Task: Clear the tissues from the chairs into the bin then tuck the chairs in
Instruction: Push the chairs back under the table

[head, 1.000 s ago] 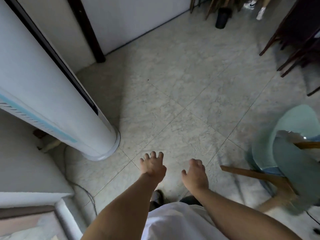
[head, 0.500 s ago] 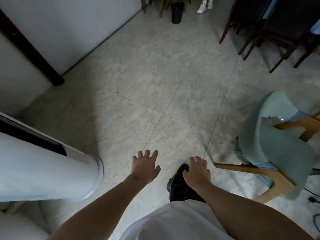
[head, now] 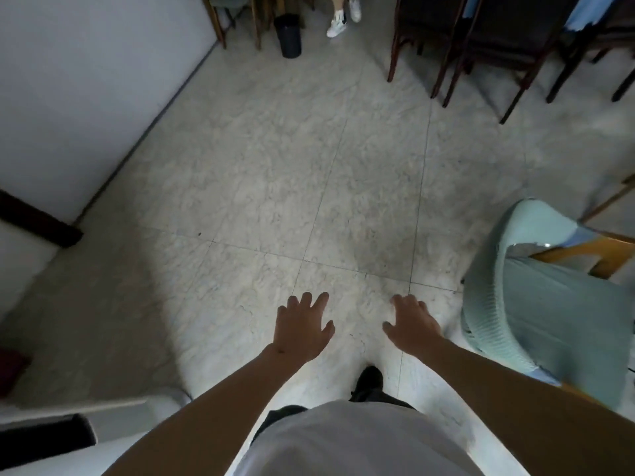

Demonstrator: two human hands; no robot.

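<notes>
Both hands empty — left hand (head: pixel 302 329) and right hand (head: pixel 410 326) grip spread. No tissue visible; likely transit step — next, green chair (head: pixel 536 304) at 3 o'clock.

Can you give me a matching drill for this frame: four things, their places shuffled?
Things:
1. black bin
2. green-covered chair
3. dark chairs
4. left hand

Places:
A. right edge, near the person
B. top right, far across the floor
C. low centre, held out over the floor, holding nothing
D. top centre, far end, near the wall

Pairs: 1-D, 2-A, 3-B, 4-C
</notes>
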